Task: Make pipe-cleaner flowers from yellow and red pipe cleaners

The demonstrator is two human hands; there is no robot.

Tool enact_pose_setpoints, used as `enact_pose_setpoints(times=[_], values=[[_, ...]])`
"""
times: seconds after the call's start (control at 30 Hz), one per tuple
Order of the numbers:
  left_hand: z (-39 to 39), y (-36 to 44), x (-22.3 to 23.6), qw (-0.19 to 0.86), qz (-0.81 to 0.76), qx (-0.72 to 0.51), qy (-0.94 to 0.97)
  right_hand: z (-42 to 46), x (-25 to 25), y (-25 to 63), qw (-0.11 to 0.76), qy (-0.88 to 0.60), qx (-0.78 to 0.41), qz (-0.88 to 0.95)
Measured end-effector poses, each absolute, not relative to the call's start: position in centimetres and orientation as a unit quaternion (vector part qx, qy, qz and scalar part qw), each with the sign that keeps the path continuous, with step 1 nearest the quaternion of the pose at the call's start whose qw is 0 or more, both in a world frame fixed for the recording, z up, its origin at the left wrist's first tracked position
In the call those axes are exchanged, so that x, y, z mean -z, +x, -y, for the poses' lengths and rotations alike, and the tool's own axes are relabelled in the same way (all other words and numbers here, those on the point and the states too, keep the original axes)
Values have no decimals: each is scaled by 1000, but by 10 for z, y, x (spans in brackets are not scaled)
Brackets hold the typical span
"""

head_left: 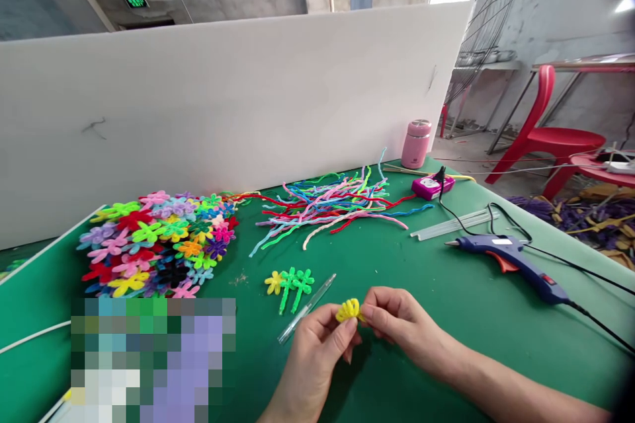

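Observation:
Between my two hands is a small yellow pipe-cleaner flower (348,310), its loops bunched together. My left hand (322,347) pinches it from below with thumb and fingers. On its right side, the thumb and forefinger of my right hand (394,314) are closed on its edge. Just beyond my left hand a clear pen-like stick (307,308) lies slantwise on the table. Past it are a yellow flower (273,282) and two green pipe-cleaner pieces with flower tops and stems (301,284).
A heap of colourful pipe-cleaner flowers (149,244) lies at left, loose pipe cleaners (332,201) at the back. On the right are a blue glue gun (516,261) with its cord, glue sticks (451,225), a magenta box (433,187) and a pink flask (415,145). A white board (223,106) stands behind.

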State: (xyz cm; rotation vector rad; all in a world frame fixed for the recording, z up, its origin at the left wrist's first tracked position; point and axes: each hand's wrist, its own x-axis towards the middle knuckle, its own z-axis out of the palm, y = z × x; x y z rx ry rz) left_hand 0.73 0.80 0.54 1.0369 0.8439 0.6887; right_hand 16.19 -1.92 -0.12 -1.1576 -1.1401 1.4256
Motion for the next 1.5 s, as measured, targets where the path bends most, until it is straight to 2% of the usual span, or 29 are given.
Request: enact_pose_setpoints(times=[0.33,0.5,0.8,1.07,1.2,1.37,1.5], values=[[-9,8,-6,672,-415,-294,538,23,-1,163,491,-448,-561,494],[-7,10,-9,635,-421,-272,588,25,-7,165,485,-507,-474,532],[-5,7,-9,377,-377,-324,782,25,-6,164,452,-509,-453,576],[-1,6,-3,264,-378,-413,785,24,-2,163,481,-510,-442,561],[0,7,-6,290,-376,-411,778,25,-2,163,476,-502,-438,574],[-2,7,-11,419,-418,-371,715,25,-7,164,489,-523,-436,545],[-2,8,-14,481,-428,-346,682,23,-8,164,459,-519,-462,554]])
